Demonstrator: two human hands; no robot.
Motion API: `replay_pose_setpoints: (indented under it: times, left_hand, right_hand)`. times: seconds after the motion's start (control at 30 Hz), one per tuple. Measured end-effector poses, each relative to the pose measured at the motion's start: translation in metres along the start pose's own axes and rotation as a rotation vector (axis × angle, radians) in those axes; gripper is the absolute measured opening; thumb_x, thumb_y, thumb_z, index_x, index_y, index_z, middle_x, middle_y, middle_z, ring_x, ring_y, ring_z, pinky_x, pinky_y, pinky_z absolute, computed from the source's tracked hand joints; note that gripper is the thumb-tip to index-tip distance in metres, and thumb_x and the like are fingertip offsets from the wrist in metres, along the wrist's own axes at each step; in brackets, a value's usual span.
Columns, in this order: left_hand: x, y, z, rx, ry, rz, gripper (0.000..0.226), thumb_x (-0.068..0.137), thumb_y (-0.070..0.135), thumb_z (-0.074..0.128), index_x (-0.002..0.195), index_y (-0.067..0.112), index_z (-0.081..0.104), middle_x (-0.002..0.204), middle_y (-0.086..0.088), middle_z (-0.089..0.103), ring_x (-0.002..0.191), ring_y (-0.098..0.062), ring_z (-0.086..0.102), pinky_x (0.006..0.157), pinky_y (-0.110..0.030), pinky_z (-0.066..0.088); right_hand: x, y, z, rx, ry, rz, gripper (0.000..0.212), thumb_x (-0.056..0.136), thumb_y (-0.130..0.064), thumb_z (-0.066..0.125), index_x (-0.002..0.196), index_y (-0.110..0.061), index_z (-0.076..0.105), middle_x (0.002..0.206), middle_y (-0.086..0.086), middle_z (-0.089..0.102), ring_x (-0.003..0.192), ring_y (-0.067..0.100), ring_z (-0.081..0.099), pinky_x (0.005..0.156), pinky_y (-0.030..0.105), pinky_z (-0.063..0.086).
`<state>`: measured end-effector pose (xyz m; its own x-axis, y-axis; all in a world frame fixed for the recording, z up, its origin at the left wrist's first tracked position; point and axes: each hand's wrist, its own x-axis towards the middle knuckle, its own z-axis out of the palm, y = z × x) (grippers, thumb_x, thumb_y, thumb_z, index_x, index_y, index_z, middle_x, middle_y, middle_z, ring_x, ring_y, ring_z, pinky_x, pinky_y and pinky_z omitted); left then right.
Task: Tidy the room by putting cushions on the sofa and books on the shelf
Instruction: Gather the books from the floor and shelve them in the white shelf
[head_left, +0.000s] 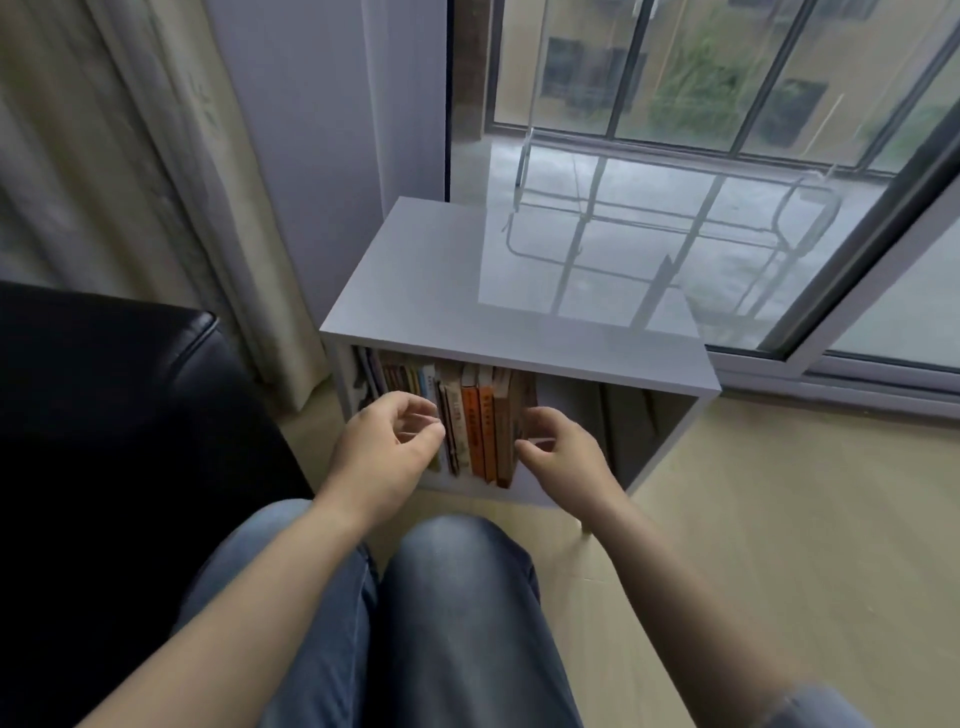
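1. The person is crouching in front of the low white shelf (519, 332), knees in jeans pointing at it, so it is the book half of the job that is going on here.
2. The books (480, 415) are standing upright in a row in the left part of the shelf's open compartment, spines facing out.
3. The left hand (387, 447) is hovering just in front of the row's left side, fingers loosely curled with nothing in them.
4. The right hand (563, 457) is sitting at the row's right end, fingertips against the outer brown book (505, 436). Whether it is pinching that book or only touching it is not clear from here.
5. By the look of it, the row is being squared up rather than loaded, since neither hand is carrying a loose book.
6. The next move is most likely nudging that end book flush and upright, then turning to the black sofa (104, 415) on the left. No cushion is showing in this view.
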<state>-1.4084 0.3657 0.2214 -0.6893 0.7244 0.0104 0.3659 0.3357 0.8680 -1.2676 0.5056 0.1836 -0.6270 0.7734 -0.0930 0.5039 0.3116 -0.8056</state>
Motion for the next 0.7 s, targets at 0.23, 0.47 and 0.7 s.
replay_pose_setpoints:
  times: [0.23,0.47,0.7]
  left_hand:
    - [0.012,-0.020,-0.001,-0.055,0.050,-0.023,0.010,0.088,0.019,0.064,0.097,0.024,0.064,0.091,0.009,0.069,0.089,-0.002,0.063,0.071,-0.015,0.048]
    - [0.026,-0.036,0.006,-0.114,0.066,-0.047,0.014,0.088,0.017,0.064,0.098,0.026,0.065,0.091,0.011,0.071,0.089,0.001,0.064,0.071,-0.011,0.047]
    - [0.035,-0.042,0.010,-0.135,0.064,-0.080,0.015,0.088,0.015,0.064,0.098,0.026,0.064,0.092,0.008,0.071,0.089,-0.001,0.065,0.071,-0.011,0.048]
  right_hand:
    - [0.056,0.019,0.037,-0.267,-0.080,0.006,0.053,0.094,-0.027,0.053,0.143,-0.029,0.034,0.124,0.008,0.055,0.097,0.019,0.061,0.079,0.031,0.054]
    - [0.095,0.039,0.063,-0.499,-0.142,0.035,0.083,0.091,-0.028,0.055,0.152,-0.035,-0.001,0.153,0.011,0.027,0.118,0.028,0.055,0.093,0.044,0.052]
    - [0.097,0.054,0.068,-0.396,0.178,-0.019,0.040,0.091,-0.028,0.058,0.125,-0.017,0.041,0.111,0.009,0.063,0.093,0.027,0.064,0.073,0.040,0.055]
